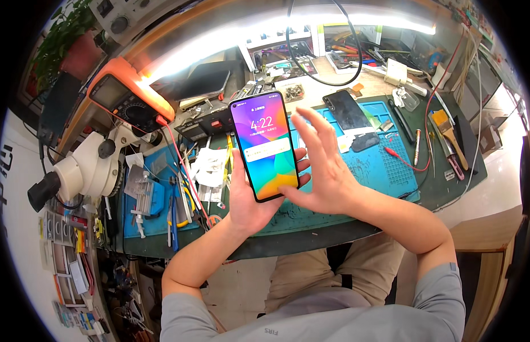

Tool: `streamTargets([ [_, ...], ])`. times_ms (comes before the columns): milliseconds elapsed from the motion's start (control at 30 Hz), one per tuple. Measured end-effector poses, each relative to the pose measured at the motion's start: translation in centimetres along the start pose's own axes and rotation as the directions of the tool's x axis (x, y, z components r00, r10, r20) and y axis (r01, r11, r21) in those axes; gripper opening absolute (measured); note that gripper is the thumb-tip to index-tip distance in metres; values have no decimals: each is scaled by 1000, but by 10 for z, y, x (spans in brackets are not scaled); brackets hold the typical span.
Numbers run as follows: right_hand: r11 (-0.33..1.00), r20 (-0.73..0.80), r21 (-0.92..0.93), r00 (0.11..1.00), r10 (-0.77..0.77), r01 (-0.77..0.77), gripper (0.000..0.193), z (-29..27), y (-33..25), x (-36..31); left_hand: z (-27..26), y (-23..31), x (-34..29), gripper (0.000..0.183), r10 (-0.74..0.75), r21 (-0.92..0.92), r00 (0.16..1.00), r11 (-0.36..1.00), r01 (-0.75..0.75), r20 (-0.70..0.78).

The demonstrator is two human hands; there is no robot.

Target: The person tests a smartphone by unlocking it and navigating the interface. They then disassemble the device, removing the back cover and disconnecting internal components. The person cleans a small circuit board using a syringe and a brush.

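A person seated at a crowded workbench (339, 229) holds a lit phone (266, 151) upright at the center of the frame, its screen glowing purple, red, blue and yellow with a pale notice box across the middle. The left hand (250, 205) grips the phone firmly from beneath, thumb along the left edge and fingertips curled around the right. The right hand (328, 176) is spread wide and grasps nothing, its thumb at the lower right of the screen; whether the thumb presses the glass cannot be told. Below and to the right of the hands lies a blue mat (393, 174), with a dark phone back (347, 111) resting across its upper edge. At the right of the frame are a yellow-topped brush (442, 122) and a red probe (397, 153) on its lead. An orange meter (131, 97) leans at the upper left, above a white microscope (77, 168). Along the top, a bright lamp (373, 19) shines behind a looped black cable (289, 43).
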State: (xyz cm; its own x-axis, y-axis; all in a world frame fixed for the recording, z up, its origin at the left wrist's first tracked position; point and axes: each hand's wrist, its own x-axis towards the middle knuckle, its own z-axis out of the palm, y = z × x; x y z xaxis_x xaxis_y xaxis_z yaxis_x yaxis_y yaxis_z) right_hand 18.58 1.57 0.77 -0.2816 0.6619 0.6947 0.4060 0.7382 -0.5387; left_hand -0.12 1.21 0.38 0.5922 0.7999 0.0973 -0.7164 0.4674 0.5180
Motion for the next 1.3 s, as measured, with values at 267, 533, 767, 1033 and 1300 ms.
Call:
streamTargets([
  [267, 998, -162, -56, 987, -3, -7, 84, -4, 12, 4, 6, -2, 0, 83, -18, 94, 994, 995, 29, -112],
  [533, 998, -53, -24, 997, -56, 55, 94, 1, 0, 1, 8, -3, 1, 83, -7, 42, 998, 999, 10, -70],
  [767, 994, -61, -85, 995, -78, 73, 104, 8, -9, 1, 12, -8, 2, 77, 46, 183, 982, 983, -12, -183],
  [1033, 996, -41, -58, 997, -66, 64, 101, 8, -7, -1, 8, -10, 1, 77, 50, 187, 982, 982, -16, -181],
  [1300, 996, -136, -62, 988, -69, 61, 86, 2, 3, 1, 10, -6, 2, 87, 8, 105, 992, 994, 5, -125],
])
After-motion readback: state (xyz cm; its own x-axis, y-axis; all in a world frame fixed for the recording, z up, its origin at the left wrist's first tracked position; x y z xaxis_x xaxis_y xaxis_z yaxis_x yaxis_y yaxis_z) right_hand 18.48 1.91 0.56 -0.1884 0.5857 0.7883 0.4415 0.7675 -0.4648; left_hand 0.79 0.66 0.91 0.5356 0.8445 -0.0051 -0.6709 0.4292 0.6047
